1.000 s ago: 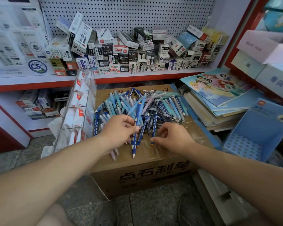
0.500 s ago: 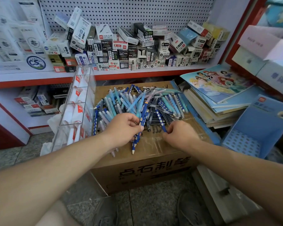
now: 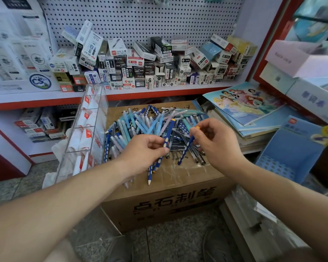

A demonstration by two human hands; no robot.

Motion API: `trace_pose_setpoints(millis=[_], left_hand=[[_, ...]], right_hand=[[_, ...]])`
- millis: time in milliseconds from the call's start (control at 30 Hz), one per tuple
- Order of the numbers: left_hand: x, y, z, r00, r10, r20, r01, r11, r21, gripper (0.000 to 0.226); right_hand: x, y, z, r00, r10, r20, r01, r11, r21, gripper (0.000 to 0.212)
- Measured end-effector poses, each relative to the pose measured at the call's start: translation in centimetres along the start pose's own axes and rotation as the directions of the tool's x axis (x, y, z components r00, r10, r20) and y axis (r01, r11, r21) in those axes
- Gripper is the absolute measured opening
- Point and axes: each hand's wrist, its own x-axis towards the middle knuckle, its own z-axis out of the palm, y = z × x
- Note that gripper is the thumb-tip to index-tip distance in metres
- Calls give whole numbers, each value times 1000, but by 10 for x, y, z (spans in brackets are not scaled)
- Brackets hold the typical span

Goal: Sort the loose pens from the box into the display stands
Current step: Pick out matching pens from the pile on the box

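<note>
Left hand is curled around a small bunch of dark blue dotted pens, thumb and fingers closed on them mid-barrel. Their orange ends point up and away, and their tips hang down toward the near edge of the cardboard box, one white tip lowest. Right hand pinches a single dark blue pen between thumb and fingertips near its orange top end. That pen slants down-left with its tip just above the box top. Both hands are over the front of the pen pile, near each other but apart. The pile is loose pens in light blue, teal, pale pink and dark blue, heaped on the taped, closed top of the box, with a few strays at its near-left edge. Clear acrylic display stand stands just left of the box, tiered, with white and red cards inside; can't tell if any pens are in it. Blue display stand sits to the right, lower than the box top, dotted base showing. Stack of colouring books lies at back right, between the box and the blue stand. Shelf behind carries many small cartons against a pegboard. Grey speckled floor below.
</note>
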Motion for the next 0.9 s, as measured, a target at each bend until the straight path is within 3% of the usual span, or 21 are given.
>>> trace_pose_setpoints(millis=[267, 400, 467, 533, 633, 700, 800, 900], left_hand=[[-10, -6, -7, 979, -45, 201, 53, 998, -31, 42], [-14, -11, -17, 982, -67, 176, 69, 998, -4, 21], [-12, -16, -24, 994, -76, 84, 74, 997, 32, 20], [-9, -22, -31, 995, -99, -10, 100, 994, 34, 37], [-6, -26, -35, 984, -144, -103, 140, 989, -46, 37], [-5, -26, -34, 977, -162, -138, 153, 986, -73, 28], [-2, -27, -32, 977, -164, -140, 153, 985, -82, 51], [0, -27, -30, 979, -154, -131, 147, 987, -66, 63]], right_hand=[[6, -13, 33, 991, 75, 115, -100, 968, 230, 18], [14, -14, 51, 970, 103, 219, -170, 933, 316, 18], [21, -6, 57, 962, 128, 241, -184, 956, 229, 21], [27, 8, 61, 954, 149, 259, -151, 988, -11, 22], [28, 24, 68, 925, 149, 351, -58, 965, -256, 21], [26, 26, 71, 901, 108, 419, 46, 939, -340, 21], [25, 27, 77, 842, 2, 540, 283, 850, -444, 27], [26, 30, 81, 804, 17, 594, 337, 811, -479, 34]])
